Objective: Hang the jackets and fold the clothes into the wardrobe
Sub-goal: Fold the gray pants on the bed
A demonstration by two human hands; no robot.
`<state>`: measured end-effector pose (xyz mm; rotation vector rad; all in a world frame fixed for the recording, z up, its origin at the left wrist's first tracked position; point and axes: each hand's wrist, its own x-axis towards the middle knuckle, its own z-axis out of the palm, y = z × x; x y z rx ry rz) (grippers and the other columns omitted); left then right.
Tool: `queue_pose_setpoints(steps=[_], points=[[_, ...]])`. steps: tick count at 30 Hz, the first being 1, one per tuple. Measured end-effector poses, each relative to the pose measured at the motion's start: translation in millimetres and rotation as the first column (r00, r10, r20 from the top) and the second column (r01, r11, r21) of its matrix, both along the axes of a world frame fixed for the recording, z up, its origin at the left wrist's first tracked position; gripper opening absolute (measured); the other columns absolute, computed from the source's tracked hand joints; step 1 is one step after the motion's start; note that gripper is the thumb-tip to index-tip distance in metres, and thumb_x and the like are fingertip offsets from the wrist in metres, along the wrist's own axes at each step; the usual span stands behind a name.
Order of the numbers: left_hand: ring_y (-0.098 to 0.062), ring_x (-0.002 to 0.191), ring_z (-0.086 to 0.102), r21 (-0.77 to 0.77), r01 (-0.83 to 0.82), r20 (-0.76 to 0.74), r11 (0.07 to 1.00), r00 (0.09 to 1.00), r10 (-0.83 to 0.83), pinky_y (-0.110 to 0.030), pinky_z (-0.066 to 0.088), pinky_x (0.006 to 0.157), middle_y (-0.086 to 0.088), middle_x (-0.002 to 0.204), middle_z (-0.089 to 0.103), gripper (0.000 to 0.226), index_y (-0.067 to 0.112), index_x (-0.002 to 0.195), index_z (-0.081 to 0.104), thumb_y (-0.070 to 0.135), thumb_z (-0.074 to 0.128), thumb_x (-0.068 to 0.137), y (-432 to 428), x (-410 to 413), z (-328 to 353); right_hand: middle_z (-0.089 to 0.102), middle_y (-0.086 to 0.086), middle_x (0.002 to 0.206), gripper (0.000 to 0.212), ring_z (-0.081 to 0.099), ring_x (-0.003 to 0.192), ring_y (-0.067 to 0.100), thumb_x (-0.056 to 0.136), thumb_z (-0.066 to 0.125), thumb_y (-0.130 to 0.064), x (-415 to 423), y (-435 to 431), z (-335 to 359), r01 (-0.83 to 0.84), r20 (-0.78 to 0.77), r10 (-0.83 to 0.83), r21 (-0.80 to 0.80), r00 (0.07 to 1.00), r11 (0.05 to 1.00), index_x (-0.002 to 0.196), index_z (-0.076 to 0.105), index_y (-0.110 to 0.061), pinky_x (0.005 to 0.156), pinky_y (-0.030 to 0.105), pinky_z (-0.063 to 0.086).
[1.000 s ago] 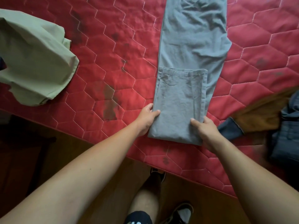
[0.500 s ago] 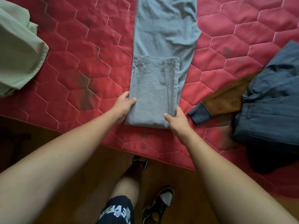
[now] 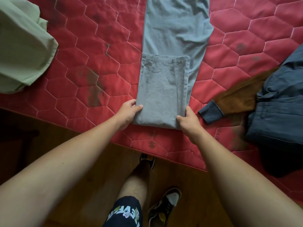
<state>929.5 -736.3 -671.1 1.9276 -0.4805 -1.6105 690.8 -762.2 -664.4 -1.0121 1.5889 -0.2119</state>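
Unmoved, left hand (image 3: 127, 112) and right hand (image 3: 188, 122) pinch folded corners of trousers (image 3: 164, 89) near mattress (image 3: 73, 112) edge.

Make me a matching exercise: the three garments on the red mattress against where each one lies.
Things:
1 grey trousers
2 green garment
3 navy jacket

Places:
A on the right, with a brown sleeve stretched out towards the middle
B in the middle, near end folded over on itself
C at the far left

Pairs: 1-B, 2-C, 3-A
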Motion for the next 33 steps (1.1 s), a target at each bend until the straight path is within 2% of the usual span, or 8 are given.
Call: queue_pose_setpoints(steps=[8,13,18,20,22,28,30,33], points=[[-0.007,0.078,0.071,0.001,0.019,0.047,1.0,0.999,-0.019,-0.021,0.055,0.066,-0.001,0.096,0.074,0.017,0.007,0.115,0.063,0.007,0.056,0.1,45.5,3.7,0.2,0.069,0.004,0.116,0.04,0.065,0.11,0.024,0.084,0.052,0.001,1.0,38.5,-6.4,-0.039,0.024,0.039,0.028,0.999,0.999,0.12,0.06,-0.014,0.101,0.045,0.052],[-0.017,0.092,0.071,0.027,0.038,0.054,0.999,0.998,-0.04,-0.025,0.056,0.071,-0.009,0.111,0.074,0.02,0.007,0.118,0.064,0.008,0.056,0.1,84.3,4.1,1.6,0.069,0.003,0.112,0.036,0.065,0.107,0.026,0.079,0.053,-0.007,-4.4,73.4,-11.1,-0.08,0.015,0.079,0.065,0.997,0.995,0.113,0.058,-0.017,0.098,0.049,0.053],[-0.013,0.089,0.072,0.045,0.031,0.024,0.999,0.999,-0.032,-0.023,0.058,0.065,-0.008,0.113,0.073,0.022,0.007,0.121,0.062,0.009,0.055,0.101,103.5,0.6,6.0,0.066,-0.001,0.118,0.037,0.063,0.106,0.018,0.09,0.054,0.003,-7.4,90.1,-6.3,-0.044,0.09,0.035,0.093,0.995,0.995,0.118,0.056,-0.022,0.087,0.029,0.05],[-0.02,0.098,0.073,0.026,0.066,0.052,0.997,0.996,-0.067,-0.032,0.061,0.077,-0.008,0.113,0.074,0.021,0.011,0.121,0.061,0.012,0.057,0.1,98.1,3.0,6.9,0.068,0.0,0.12,0.03,0.065,0.105,0.017,0.091,0.057,-0.003,-7.5,86.9,-10.8,-0.017,0.116,0.006,0.096,0.993,0.995,0.117,0.058,-0.018,0.085,0.03,0.053],[-0.022,0.1,0.074,-0.017,0.098,0.087,0.995,0.992,-0.096,-0.037,0.059,0.087,-0.007,0.108,0.076,0.02,0.013,0.119,0.061,0.015,0.06,0.099,87.0,5.4,7.9,0.071,0.0,0.116,0.024,0.068,0.104,0.02,0.091,0.062,-0.014,-5.8,77.3,-10.5,0.023,0.114,-0.032,0.08,0.993,0.997,0.115,0.061,-0.018,0.091,0.041,0.057],[-0.025,0.097,0.074,-0.127,0.012,0.141,0.992,0.99,0.006,-0.038,0.06,0.085,-0.012,0.106,0.075,0.029,0.008,0.125,0.056,0.014,0.063,0.098,26.3,9.1,7.7,0.069,0.0,0.105,0.015,0.069,0.097,0.02,0.094,0.063,-0.014,8.4,15.4,-5.2,0.094,0.143,-0.094,0.002,0.985,0.996,0.108,0.059,-0.018,0.085,0.038,0.056],[-0.024,0.097,0.074,-0.141,0.017,0.167,0.99,0.986,0.007,-0.036,0.06,0.084,-0.011,0.106,0.075,0.03,0.007,0.126,0.056,0.013,0.064,0.097,7.0,9.4,6.8,0.07,-0.001,0.106,0.012,0.068,0.099,0.019,0.093,0.063,-0.018,13.5,-6.0,-6.7,0.087,0.138,-0.086,-0.004,0.987,0.996,0.104,0.059,-0.022,0.09,0.04,0.057],[-0.02,0.095,0.073,-0.168,0.027,0.183,0.985,0.983,0.004,-0.032,0.06,0.082,-0.01,0.105,0.076,0.027,0.005,0.122,0.057,0.011,0.064,0.097,-19.4,8.8,4.5,0.069,0.004,0.111,0.017,0.066,0.105,0.022,0.097,0.06,-0.02,20.8,-35.8,-7.8,0.068,0.075,-0.065,-0.038,0.995,0.997,0.113,0.061,-0.013,0.097,0.042,0.054]])
